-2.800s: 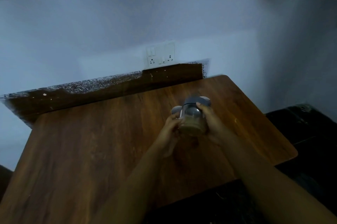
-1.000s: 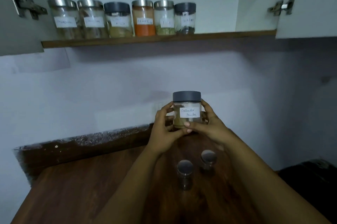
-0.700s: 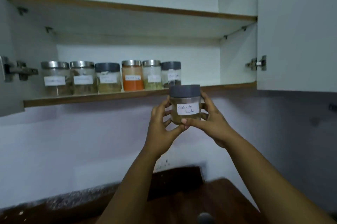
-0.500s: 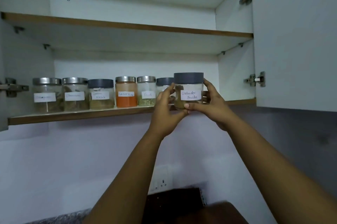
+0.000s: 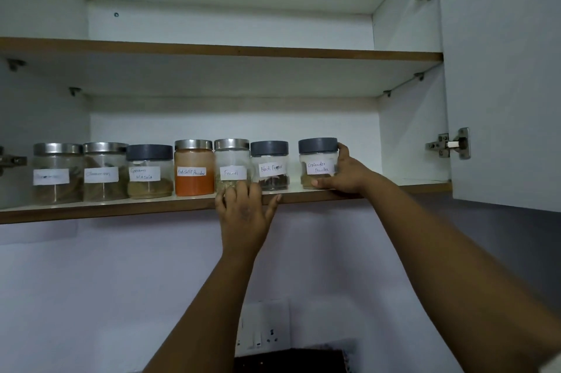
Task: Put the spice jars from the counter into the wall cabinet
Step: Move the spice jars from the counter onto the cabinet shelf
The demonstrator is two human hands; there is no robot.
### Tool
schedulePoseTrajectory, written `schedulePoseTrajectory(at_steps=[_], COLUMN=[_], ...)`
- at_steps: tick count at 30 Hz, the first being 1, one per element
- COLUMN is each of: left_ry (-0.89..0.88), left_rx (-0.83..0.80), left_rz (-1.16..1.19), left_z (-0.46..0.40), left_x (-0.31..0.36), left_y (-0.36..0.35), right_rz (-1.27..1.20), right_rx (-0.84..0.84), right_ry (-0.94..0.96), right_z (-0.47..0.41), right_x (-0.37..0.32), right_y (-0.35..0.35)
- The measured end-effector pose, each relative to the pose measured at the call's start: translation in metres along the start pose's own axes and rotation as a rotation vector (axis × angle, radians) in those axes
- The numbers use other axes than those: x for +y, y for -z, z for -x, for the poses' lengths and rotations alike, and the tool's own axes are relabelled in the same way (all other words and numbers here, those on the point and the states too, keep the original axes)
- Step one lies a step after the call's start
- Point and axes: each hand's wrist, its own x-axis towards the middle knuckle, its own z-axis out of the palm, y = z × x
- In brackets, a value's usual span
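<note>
A coriander jar (image 5: pixel 318 164) is gripped by the right hand (image 5: pixel 346 174) near the lower shelf's (image 5: pixel 121 208) front edge — right end of the row; the left hand (image 5: pixel 245 210) rests open-fingered there. Released carelessly, it could be tipped off — so close to the edge.

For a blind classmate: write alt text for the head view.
A right hand holds a coriander jar on the cabinet shelf, right of six labelled jars. The left hand rests on the shelf edge.
</note>
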Motion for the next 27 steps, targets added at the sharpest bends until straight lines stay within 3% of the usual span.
schedulePoseTrajectory(at_steps=[8,19,27], left_ry=[0.012,0.028,0.025], left_rx=[0.053,0.040,0.001], left_rz=[-0.036,-0.078,-0.070], left_z=[0.001,0.000,-0.001], left_x=[0.001,0.004,0.004], left_y=[-0.006,-0.004,0.000], right_rz=[-0.006,0.082,0.206], right_rx=[-0.129,-0.137,-0.044], right_ry=[-0.002,0.020,0.040], right_z=[-0.027,-0.023,-0.007], right_x=[0.007,0.009,0.006], right_y=[-0.007,-0.011,-0.018])
